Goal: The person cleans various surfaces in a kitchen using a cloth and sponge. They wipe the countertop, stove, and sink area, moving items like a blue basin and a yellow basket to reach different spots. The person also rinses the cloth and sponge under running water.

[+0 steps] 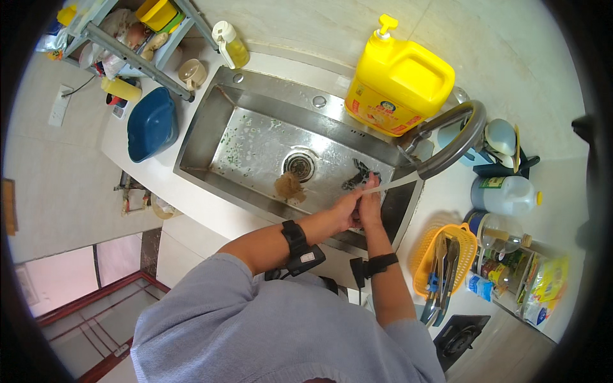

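Note:
Both my hands are together over the right part of a stainless steel sink (335,127), under a stream of water from the curved faucet (457,143). My left hand (348,207) is on the left with its palm turned to my right hand (369,203), whose fingers point up and away from me. Whether something small lies between the palms cannot be told. Just beyond the fingertips a dark patterned cloth or bag (357,174) lies on the sink floor. A brown scrubbing pad (289,187) rests by the drain (299,165), and green scraps dot the sink's left side.
Behind the sink stands a large yellow detergent bottle (397,86). An oil jug (231,45), a beige mug (192,73) and a blue basin (152,125) are at the left, beside a metal rack (139,55). At the right are a yellow basket (424,258) with tongs and several bottles.

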The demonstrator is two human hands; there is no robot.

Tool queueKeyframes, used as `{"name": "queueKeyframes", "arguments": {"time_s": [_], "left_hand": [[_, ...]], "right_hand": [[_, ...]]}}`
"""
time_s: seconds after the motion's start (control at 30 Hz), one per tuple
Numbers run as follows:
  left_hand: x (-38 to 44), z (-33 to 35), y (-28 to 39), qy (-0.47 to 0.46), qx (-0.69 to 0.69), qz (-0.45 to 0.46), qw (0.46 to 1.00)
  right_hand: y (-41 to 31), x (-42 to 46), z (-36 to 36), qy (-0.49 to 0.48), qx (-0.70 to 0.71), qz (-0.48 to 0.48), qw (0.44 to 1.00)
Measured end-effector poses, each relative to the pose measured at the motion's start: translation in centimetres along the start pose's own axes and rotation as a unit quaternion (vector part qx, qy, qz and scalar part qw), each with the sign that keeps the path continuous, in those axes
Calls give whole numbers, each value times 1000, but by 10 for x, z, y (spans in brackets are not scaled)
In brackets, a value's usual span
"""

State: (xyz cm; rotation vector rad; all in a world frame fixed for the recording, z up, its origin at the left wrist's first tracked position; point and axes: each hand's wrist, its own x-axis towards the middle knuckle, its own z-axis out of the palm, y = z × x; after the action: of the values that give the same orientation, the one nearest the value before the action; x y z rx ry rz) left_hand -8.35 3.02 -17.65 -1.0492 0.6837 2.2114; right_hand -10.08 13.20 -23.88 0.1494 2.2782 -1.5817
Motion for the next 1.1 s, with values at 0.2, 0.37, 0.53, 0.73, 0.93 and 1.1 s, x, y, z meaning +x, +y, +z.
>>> {"name": "queueKeyframes", "arguments": {"time_s": [0.2, 0.37, 0.53, 0.73, 0.93, 1.1], "left_hand": [[42, -35, 2, 5, 13, -8, 1000], [12, -21, 12, -62, 6, -21, 998], [15, -1, 1, 71, 55, 115, 989], [35, -26, -14, 83, 359, 230, 901], [10, -34, -6, 33, 637, 311, 704], [31, -56, 16, 29, 449, 223, 865]], "right_hand": [[-44, -41, -11, -144, 91, 47, 984], [-51, -42, -1, -82, 201, 70, 974], [-53, -32, 20, 83, 235, 146, 957], [-22, -14, 29, 116, 427, 225, 868], [10, -6, 25, 33, 513, 294, 805], [-37, -20, -12, -37, 443, 292, 847]]}}
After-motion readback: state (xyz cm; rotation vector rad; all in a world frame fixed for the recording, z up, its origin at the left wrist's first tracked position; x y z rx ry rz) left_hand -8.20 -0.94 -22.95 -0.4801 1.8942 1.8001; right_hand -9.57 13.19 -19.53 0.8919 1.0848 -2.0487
